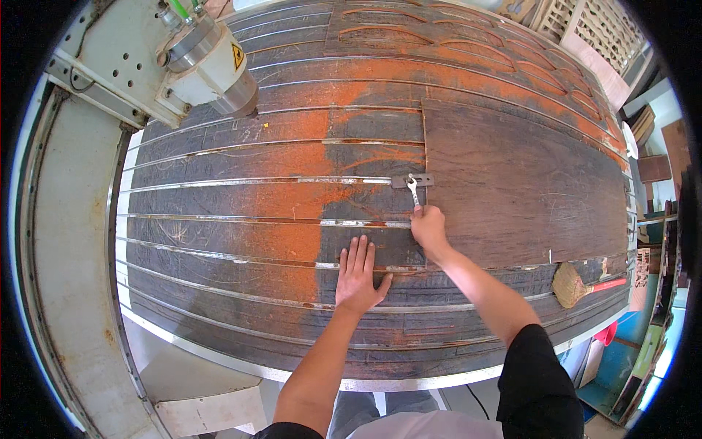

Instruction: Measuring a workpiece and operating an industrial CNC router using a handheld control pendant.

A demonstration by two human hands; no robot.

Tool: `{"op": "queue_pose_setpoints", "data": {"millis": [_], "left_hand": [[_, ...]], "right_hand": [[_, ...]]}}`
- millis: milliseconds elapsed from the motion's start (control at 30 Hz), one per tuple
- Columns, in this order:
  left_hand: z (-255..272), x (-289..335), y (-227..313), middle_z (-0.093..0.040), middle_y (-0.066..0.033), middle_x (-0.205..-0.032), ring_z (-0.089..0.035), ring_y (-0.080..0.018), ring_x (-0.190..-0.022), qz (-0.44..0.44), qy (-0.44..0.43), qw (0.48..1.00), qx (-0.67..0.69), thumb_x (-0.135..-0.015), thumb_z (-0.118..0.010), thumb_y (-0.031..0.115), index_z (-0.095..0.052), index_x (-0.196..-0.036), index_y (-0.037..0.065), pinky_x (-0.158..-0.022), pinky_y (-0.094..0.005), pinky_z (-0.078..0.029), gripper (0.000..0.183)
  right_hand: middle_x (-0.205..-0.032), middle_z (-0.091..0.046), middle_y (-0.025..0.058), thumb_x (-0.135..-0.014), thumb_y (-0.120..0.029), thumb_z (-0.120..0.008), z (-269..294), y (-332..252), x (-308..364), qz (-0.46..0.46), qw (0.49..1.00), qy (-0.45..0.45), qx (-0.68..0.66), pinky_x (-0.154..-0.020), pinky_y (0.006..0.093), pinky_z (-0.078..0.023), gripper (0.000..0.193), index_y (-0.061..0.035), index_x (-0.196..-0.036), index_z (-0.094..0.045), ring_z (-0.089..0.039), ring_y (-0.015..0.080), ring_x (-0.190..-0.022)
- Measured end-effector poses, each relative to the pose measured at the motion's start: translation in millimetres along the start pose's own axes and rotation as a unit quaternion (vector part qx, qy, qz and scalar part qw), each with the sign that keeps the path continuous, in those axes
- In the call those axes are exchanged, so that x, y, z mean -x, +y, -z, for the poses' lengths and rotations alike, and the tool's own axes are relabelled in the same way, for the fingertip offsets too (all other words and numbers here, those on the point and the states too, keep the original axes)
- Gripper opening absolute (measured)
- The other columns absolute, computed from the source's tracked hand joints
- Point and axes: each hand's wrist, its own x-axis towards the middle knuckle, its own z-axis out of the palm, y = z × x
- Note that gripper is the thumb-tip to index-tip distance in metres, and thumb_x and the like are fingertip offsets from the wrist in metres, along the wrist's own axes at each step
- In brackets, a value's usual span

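My right hand (428, 227) grips a small metal wrench (413, 190) whose head sits on a flat metal clamp (411, 180) at the left edge of a dark wooden panel (519, 190). That panel lies on the slotted bed (241, 219) of a routing machine, dusted with orange sawdust. Flat on the bed, palm down with fingers spread, rests my left hand (357, 276), just left of and below the right hand.
The machine's spindle head (212, 66) hangs over the bed at the far left. A hand brush with a red handle (581, 285) lies on the bed at the right. Carved wooden lattice panels (592, 25) stand at the far right. A grey machine frame (66, 256) borders the left.
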Motion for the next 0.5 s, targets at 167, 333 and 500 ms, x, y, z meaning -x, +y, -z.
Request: {"op": "queue_pose_setpoints", "data": {"millis": [167, 333, 500], "left_hand": [[0, -1, 1, -0.021, -0.0195, -0.152, -0.017, -0.0340, -0.143, 0.004, -0.006, 1.000, -0.009, -0.084, -0.057, 0.044, -0.032, -0.140, -0.003, -0.116, -0.0497, -0.015, 0.078], [-2, -2, -1, -0.021, -0.0206, -0.152, -0.016, -0.0352, -0.142, -0.003, -0.002, 1.000, -0.022, -0.082, -0.058, 0.045, -0.030, -0.141, -0.004, -0.116, -0.0505, -0.015, 0.081], [4, 2, -9, -0.027, -0.0202, -0.148, -0.022, -0.0365, -0.139, 0.013, -0.055, 0.997, -0.044, -0.077, -0.063, 0.046, -0.028, -0.143, 0.002, -0.116, -0.0517, -0.013, 0.087]], "right_hand": [[-0.066, -0.062, 0.0191, -0.095, -0.020, -0.050, -40, -3, 4, -0.244, 0.928, 0.051, -0.279, -0.057, 0.0429, -0.047, 0.035, 0.0056, -0.073, -0.062, -0.062, 0.0304, -0.062], [-0.077, -0.065, 0.0187, -0.097, -0.021, -0.044, -69, -34, 10, -0.308, 0.856, 0.082, -0.407, -0.049, 0.0406, -0.046, 0.034, 0.0046, -0.084, -0.061, -0.061, 0.0278, -0.059], [-0.097, -0.066, 0.0243, -0.096, -0.019, -0.041, -137, -86, -17, -0.417, 0.794, 0.164, -0.410, -0.075, 0.0462, -0.048, 0.033, 0.0043, -0.100, -0.064, -0.063, 0.0402, -0.089]]}}
